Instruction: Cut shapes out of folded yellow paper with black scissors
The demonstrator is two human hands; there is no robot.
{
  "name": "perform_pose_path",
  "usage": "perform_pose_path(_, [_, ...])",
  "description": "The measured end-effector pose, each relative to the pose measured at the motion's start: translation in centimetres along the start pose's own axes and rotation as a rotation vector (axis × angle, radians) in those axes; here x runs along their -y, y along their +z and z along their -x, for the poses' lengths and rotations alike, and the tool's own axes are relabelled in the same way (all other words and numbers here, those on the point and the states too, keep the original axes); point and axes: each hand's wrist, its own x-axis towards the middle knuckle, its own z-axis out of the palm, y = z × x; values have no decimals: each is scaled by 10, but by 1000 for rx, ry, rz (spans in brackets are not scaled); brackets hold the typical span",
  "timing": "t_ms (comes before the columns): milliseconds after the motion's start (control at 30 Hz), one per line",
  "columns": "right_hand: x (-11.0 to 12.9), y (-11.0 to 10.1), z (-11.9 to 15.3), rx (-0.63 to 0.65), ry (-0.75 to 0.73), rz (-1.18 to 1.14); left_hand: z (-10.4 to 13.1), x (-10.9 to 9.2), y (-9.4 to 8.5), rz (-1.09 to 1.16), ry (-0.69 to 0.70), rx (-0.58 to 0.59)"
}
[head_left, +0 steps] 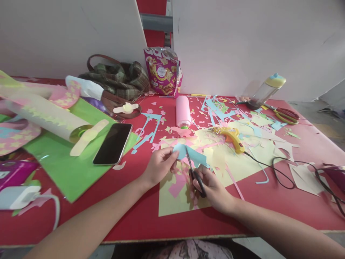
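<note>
Between the thumb and fingers of my left hand (162,162) is the rounded end of a piece of light blue paper (198,155). My right hand (212,185) is closed around the black handles of a pair of scissors (191,164). Their blades point away from me and meet the blue paper just right of my left fingertips. Beneath both hands lies a pale yellow sheet (168,205) strewn with pink and yellow scraps. A pink bottle (183,110) lies beyond my hands, its green end toward me.
A yellow glue gun (234,139) with a black cord rests right of my hands. A phone (113,144) and a green sheet (72,176) lie left, beside a decorated paper tube (48,117). Behind are a snack bag (163,72), a plaid bag (121,79) and a tilted clear bottle (265,93).
</note>
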Motion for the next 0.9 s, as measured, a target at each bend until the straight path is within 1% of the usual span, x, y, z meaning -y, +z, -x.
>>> perform_pose_path(67, [0, 0, 0, -1, 11, 25, 0, 1, 0, 0, 11, -41])
perform_pose_path(133, [0, 0, 0, 5, 16, 41, 0, 2, 0, 22, 8, -47])
perform_pose_path(300, [0, 0, -1, 37, 11, 18, 0, 3, 4, 61, -41, 71])
perform_pose_path(467, [-1, -1, -1, 91, -5, -4, 2, 5, 6, 49, -67, 135])
perform_pose_path(567, [-2, -2, -1, 82, -33, 8, 3, 4, 6, 61, -74, 185])
perform_pose_path(900, [-3, -1, -1, 36, -29, -3, 0, 1, 2, -27, -23, 128])
